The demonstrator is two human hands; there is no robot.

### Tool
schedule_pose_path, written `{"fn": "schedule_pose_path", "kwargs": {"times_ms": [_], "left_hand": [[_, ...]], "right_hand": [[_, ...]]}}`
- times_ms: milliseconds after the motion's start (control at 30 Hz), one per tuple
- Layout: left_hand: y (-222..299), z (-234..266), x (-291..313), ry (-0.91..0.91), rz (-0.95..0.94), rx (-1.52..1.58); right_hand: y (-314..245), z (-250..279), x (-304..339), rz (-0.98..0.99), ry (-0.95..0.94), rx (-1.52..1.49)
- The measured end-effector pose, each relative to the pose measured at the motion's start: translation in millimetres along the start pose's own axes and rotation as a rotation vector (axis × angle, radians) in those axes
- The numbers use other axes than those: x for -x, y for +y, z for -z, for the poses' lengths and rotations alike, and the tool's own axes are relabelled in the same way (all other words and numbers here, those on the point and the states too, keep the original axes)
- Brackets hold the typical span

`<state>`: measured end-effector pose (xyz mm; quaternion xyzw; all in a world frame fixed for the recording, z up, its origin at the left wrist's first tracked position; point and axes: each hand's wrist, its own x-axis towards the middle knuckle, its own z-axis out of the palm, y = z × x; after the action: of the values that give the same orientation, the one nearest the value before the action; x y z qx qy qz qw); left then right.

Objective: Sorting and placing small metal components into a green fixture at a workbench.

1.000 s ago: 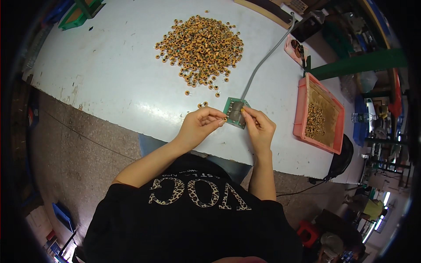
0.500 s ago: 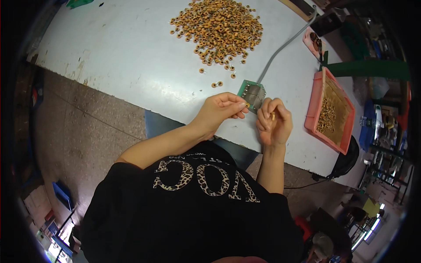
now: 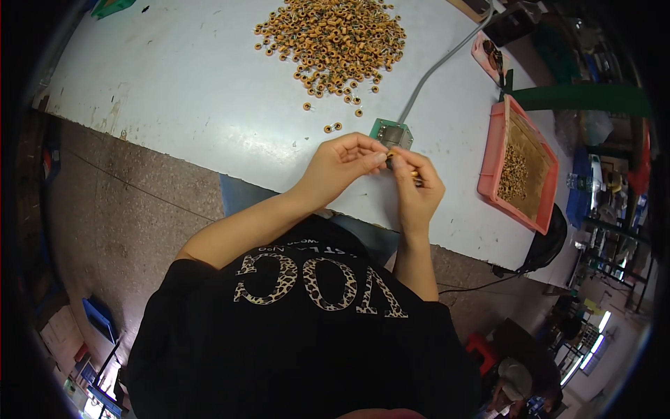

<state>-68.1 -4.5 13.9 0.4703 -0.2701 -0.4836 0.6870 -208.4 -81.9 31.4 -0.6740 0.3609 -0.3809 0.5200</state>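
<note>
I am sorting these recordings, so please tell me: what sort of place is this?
Probably a small-parts workshop or factory: a pile of small orange-brown ring-shaped components lies on a pale worktable, near a shallow pink rectangular plastic tray holding small parts.

White table [image 3: 188, 98]: pile of yellow ring components [image 3: 336, 45], green fixture [image 3: 380, 130], grey cable [image 3: 427, 74], pink tray [image 3: 493, 150].
</note>
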Motion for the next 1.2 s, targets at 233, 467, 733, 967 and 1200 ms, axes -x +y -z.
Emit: {"fn": "schedule_pose_path", "kwargs": {"times_ms": [233,467,733,967,1200], "left_hand": [[8.4,38.6,-17.4,0.120,-0.648,-1.366],[7.5,32.7,-21.0,0.103,-0.689,-1.374],[13.2,27.0,-18.2,0.087,-0.448,-0.860],[13.5,22.0,-12.7,0.041,-0.038,-0.153],[16.8,13.6,-6.5,-0.068,0.187,0.101]], "right_hand": [[9.3,28.3,-22.7,0.248,0.012,0.383],[8.0,26.2,-28.2,0.299,-0.041,0.422],[8.5,23.6,-28.1,0.386,-0.065,0.541],[9.7,25.1,-27.3,0.381,-0.089,0.525],[17.4,32.8,-28.8,-0.197,-0.174,-0.471]]}}
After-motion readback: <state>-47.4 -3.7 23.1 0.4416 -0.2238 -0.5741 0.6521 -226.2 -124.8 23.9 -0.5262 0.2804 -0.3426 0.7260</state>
